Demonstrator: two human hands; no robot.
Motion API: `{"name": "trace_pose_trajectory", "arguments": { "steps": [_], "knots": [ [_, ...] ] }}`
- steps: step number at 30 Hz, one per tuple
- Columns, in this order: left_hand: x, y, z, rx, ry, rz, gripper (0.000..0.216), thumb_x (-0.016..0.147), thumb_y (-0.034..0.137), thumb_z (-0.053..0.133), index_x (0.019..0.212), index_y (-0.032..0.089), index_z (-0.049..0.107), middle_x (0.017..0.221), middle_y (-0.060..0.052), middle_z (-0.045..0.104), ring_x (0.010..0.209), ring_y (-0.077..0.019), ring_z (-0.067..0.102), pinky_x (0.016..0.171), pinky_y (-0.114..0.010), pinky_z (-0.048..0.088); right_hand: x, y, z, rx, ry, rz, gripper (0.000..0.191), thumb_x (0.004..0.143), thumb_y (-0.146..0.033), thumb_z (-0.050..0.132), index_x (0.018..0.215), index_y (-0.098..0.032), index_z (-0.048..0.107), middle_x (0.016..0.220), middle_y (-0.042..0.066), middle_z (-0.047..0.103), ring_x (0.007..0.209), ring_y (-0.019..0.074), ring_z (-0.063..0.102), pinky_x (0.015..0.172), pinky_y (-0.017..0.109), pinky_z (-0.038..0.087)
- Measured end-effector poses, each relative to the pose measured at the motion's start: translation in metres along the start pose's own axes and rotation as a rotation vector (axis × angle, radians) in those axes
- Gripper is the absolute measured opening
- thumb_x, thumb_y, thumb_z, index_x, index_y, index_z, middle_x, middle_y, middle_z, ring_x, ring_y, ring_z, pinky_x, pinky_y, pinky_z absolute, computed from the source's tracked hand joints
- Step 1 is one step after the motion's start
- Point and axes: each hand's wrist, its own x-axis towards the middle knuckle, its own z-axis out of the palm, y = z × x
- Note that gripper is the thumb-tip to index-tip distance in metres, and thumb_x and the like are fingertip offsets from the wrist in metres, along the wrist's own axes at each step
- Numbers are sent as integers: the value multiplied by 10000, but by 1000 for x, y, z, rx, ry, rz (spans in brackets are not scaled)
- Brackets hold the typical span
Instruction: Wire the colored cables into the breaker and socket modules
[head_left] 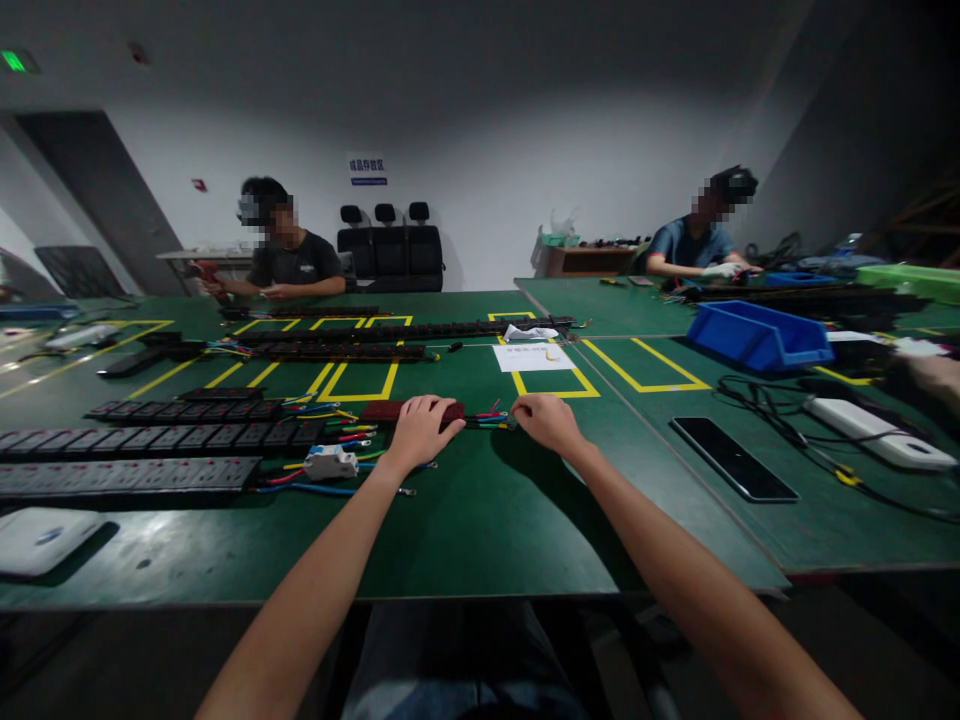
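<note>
A dark red, strip-like part (381, 411) lies on the green table, with coloured wires (491, 419) running out of its right end. My left hand (426, 428) is laid over this part, its fingers bent around the far side and the thumb toward the wires. At the wire ends, my right hand (551, 422) is closed with the fingertips pinched together; the exact hold is partly hidden. Left of my hands lie black power strips (157, 440) and a grey power strip (135, 478) with loose wire ends. A white circuit breaker (331, 462) rests among the wires.
A phone (733, 458), black cables and a white device (879, 432) lie at right, near a blue bin (759, 335). Ahead are a paper sheet (529, 359) and long black strips (337, 352). Two people (300, 262) sit across the table; another person's hand (937, 378) shows at right.
</note>
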Motion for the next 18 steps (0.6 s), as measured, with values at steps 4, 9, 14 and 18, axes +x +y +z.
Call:
{"name": "trace_pose_trajectory", "arguments": {
  "steps": [4, 9, 14, 18],
  "knots": [
    [0, 0, -1, -13, -5, -1, 509, 1028, 561, 499, 1398, 231, 612, 1348, -121, 639, 1279, -320, 550, 1109, -493, 406, -1, -2, 0, -23, -54, -22, 301, 948, -269, 501, 912, -256, 799, 948, 37, 787, 845, 189, 682, 655, 252, 371],
    [0, 0, -1, -17, -6, 0, 514, 1028, 567, 490, 1398, 231, 611, 1343, -124, 638, 1273, -322, 549, 1098, -499, 416, 0, 0, 0, -39, -33, 6, 320, 971, -287, 485, 935, -249, 801, 945, 54, 783, 834, 186, 681, 649, 245, 366],
    [-1, -1, 0, -20, 7, 4, 506, 1024, 567, 494, 1387, 238, 618, 1333, -122, 644, 1268, -323, 550, 1100, -497, 410, 0, 0, 0, -38, -67, -1, 309, 963, -264, 498, 932, -250, 805, 943, 56, 780, 842, 189, 683, 657, 241, 384],
    [-1, -1, 1, -16, 7, 8, 507, 1027, 566, 488, 1389, 235, 616, 1332, -123, 643, 1261, -318, 553, 1100, -493, 408, 0, 0, -1, -16, -125, -25, 310, 957, -246, 498, 946, -250, 808, 962, 55, 775, 865, 192, 676, 698, 241, 410]
  ]
}}
